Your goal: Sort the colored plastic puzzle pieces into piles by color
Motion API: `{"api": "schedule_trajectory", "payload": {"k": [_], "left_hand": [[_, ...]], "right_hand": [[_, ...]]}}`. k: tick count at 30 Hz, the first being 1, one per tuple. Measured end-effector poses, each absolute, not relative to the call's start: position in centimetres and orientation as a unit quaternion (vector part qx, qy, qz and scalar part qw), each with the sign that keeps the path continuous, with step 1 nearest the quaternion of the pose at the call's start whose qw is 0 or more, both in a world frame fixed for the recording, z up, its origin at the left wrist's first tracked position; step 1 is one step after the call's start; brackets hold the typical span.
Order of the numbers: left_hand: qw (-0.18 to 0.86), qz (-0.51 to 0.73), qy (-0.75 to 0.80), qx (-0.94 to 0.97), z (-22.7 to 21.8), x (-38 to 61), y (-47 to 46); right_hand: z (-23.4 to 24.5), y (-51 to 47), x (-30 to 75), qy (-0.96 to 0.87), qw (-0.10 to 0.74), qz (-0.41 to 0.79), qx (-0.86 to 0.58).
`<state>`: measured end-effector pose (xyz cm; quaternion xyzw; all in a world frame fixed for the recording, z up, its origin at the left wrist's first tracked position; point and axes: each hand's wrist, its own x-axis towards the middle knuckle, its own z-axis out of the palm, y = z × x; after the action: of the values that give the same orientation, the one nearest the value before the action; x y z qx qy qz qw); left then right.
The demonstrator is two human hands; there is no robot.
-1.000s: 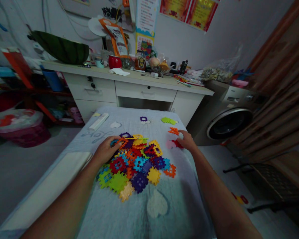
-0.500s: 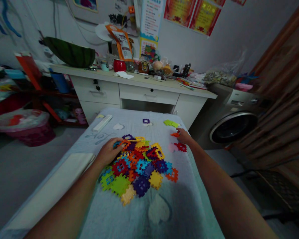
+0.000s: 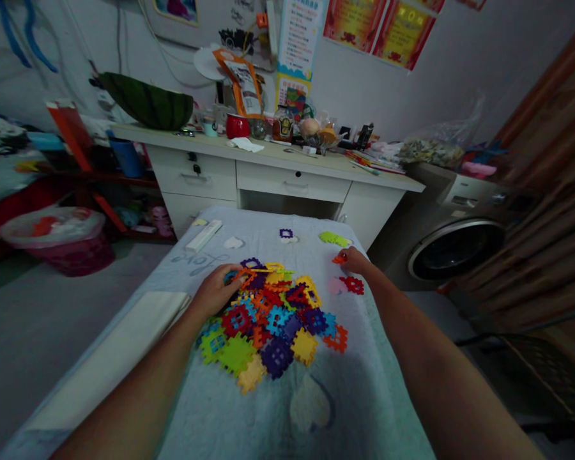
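A heap of coloured plastic interlocking tiles (image 3: 273,316) lies on a pale blue cloth-covered table (image 3: 287,396). My left hand (image 3: 219,291) rests on the heap's left edge, fingers curled over a blue and an orange tile. My right hand (image 3: 353,260) reaches to the far right and pinches an orange tile (image 3: 338,259). A red tile (image 3: 353,285) and a pale pink one (image 3: 336,285) lie just in front of that hand. Green tiles (image 3: 334,239) and a purple tile (image 3: 285,234) lie farther back.
A white bar-shaped object (image 3: 204,235) lies at the table's far left, a folded white cloth (image 3: 119,345) along its left edge. Behind stand a cluttered white desk (image 3: 287,172) with a watermelon (image 3: 146,101), a washing machine (image 3: 453,239) and a pink basket (image 3: 60,237).
My right hand has left the red tile and moved farther away to the orange tile, closing on it. My left hand has stayed on the heap. The camera has tilted slightly.
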<state>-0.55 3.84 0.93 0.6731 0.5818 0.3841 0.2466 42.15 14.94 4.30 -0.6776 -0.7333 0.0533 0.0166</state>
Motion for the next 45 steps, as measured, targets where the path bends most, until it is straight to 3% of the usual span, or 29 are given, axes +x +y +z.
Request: {"api": "schedule_trajectory", "payload": {"k": [11, 24, 33, 39, 45], "left_hand": [[0.244, 0.398, 0.576, 0.671, 0.9, -0.5, 3.7], [0.240, 0.384, 0.584, 0.674, 0.4, -0.6, 4.0], [0.246, 0.376, 0.589, 0.672, 1.1, -0.4, 3.6], [0.240, 0.379, 0.588, 0.673, 0.8, -0.5, 3.8], [0.241, 0.377, 0.591, 0.671, 0.4, -0.6, 4.1]], "right_hand": [[4.9, 13.1, 42.3, -0.707, 0.062, 0.013, -0.704], [2.6, 2.8, 44.6, -0.730, 0.083, 0.045, -0.677], [2.5, 4.2, 44.4, -0.732, 0.139, 0.070, -0.663], [3.5, 5.8, 45.0, -0.731, 0.122, 0.099, -0.664], [5.3, 9.0, 43.0, -0.692, 0.110, 0.052, -0.712]]}}
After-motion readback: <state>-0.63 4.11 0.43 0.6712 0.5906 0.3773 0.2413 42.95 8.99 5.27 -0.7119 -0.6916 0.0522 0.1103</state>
